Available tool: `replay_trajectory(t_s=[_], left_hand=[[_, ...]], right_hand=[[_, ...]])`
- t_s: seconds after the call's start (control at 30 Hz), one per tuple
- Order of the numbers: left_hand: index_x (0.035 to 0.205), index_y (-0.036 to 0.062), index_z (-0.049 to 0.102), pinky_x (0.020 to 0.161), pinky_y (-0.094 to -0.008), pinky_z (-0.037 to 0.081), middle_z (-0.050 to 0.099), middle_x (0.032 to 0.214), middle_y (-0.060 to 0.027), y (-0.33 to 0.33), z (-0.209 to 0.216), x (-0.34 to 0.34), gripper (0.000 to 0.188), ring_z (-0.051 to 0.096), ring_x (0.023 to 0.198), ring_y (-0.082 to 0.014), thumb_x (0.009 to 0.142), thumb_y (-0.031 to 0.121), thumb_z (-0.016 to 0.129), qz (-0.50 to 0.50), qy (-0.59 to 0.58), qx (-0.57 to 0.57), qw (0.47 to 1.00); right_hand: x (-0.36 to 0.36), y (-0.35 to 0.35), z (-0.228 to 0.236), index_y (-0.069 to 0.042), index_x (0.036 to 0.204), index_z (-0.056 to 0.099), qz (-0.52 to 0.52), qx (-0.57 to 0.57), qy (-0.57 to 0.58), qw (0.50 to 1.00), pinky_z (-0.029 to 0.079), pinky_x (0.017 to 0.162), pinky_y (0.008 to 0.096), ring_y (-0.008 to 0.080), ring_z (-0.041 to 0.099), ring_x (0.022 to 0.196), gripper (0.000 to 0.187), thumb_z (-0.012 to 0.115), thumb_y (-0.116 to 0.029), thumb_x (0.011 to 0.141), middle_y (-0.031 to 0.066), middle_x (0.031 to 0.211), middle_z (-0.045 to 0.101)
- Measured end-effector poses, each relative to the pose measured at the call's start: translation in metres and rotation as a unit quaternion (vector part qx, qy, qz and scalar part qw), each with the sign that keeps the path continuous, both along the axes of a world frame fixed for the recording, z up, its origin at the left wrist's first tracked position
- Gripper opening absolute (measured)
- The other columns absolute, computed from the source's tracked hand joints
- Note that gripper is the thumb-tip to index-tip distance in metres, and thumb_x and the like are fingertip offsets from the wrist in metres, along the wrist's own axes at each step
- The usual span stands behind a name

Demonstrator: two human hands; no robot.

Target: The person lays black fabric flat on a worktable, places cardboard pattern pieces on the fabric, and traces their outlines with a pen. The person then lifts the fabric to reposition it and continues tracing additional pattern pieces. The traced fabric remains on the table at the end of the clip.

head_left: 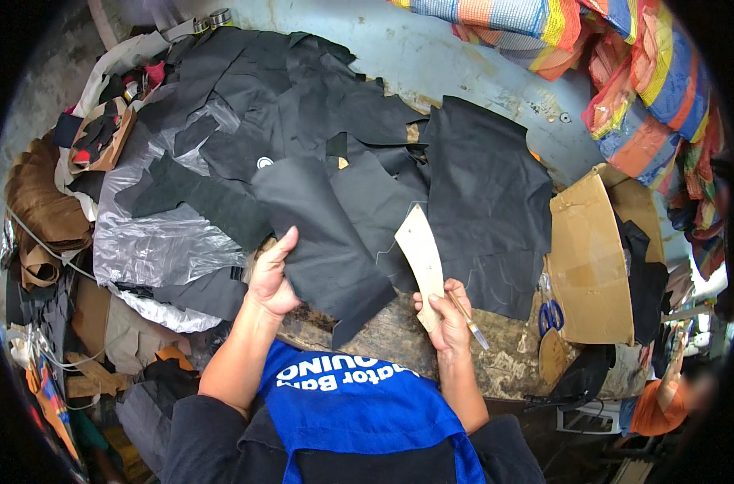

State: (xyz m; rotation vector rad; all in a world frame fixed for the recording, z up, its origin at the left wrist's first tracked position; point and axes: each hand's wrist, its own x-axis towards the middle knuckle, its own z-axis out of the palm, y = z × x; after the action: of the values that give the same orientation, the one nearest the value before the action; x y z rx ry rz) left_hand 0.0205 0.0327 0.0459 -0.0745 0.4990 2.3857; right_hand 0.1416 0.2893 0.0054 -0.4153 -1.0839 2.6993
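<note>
My left hand [272, 278] pinches the black leather piece [322, 242]; my right hand [447, 319] grips the cardboard pattern [421, 250] and pen [468, 320] (pattern should lie flat before tracing).

Both bare forearms are raised from the lower edge, the left hand [272, 278] pinched shut, the right hand [446, 319] clenched.

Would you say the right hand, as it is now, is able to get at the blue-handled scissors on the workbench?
Probably not at once: the right hand is full, holding a pale curved template and a pen. The blue-handled scissors lie uncovered just beside it, near the cardboard sheet.
</note>
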Motion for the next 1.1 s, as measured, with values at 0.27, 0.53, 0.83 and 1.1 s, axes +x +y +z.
replay_trajectory(t_s=[0.27, 0.53, 0.83, 1.1], left_hand=[[0.135, 0.0076, 0.043, 0.107, -0.0542, 0.028, 0.046, 0.136, -0.0145, 0.017, 0.022, 0.012, 0.062, 0.041, 0.127, -0.0336, 0.085, 0.041, 0.059, 0.042, 0.081, 0.281, 0.955], [0.133, 0.0152, 0.046, 0.105, -0.0494, 0.031, 0.044, 0.138, -0.0042, 0.002, 0.010, 0.010, 0.093, 0.042, 0.124, -0.0279, 0.070, 0.084, 0.043, 0.163, 0.035, 0.309, 0.936], [0.144, 0.0054, 0.026, 0.111, -0.0507, 0.021, 0.027, 0.147, -0.0189, -0.001, 0.022, 0.011, 0.120, 0.028, 0.136, -0.0326, 0.058, 0.085, 0.053, 0.126, 0.131, 0.121, 0.976], [0.146, 0.0081, 0.023, 0.106, -0.0420, 0.033, 0.040, 0.139, -0.0183, -0.019, 0.000, 0.005, 0.089, 0.044, 0.125, -0.0270, 0.076, 0.026, 0.074, 0.024, 0.204, -0.114, 0.972]], right_hand=[[-0.011, -0.016, 0.007, -0.013, 0.101, 0.052, 0.150, -0.303, 0.150, 0.929, 0.048, 0.090, 0.0555, 0.0358, 0.052, 0.114, 0.023, 0.056, -0.001, 0.082, 0.0122, 0.114, 0.058], [-0.017, -0.018, 0.027, -0.010, 0.097, 0.052, 0.099, -0.130, 0.132, 0.978, 0.049, 0.092, 0.0488, 0.0382, 0.060, 0.102, 0.023, 0.058, 0.005, 0.080, 0.0137, 0.107, 0.061], [-0.005, -0.001, 0.060, -0.007, 0.094, 0.050, -0.027, 0.076, 0.138, 0.987, 0.053, 0.080, 0.0276, 0.0147, 0.063, 0.087, 0.028, 0.062, 0.012, 0.078, 0.0089, 0.093, 0.062], [0.002, 0.036, 0.059, -0.003, 0.093, 0.052, -0.100, 0.320, 0.068, 0.940, 0.046, 0.071, 0.0210, 0.0084, 0.056, 0.075, 0.025, 0.067, 0.008, 0.076, 0.0046, 0.090, 0.058]])
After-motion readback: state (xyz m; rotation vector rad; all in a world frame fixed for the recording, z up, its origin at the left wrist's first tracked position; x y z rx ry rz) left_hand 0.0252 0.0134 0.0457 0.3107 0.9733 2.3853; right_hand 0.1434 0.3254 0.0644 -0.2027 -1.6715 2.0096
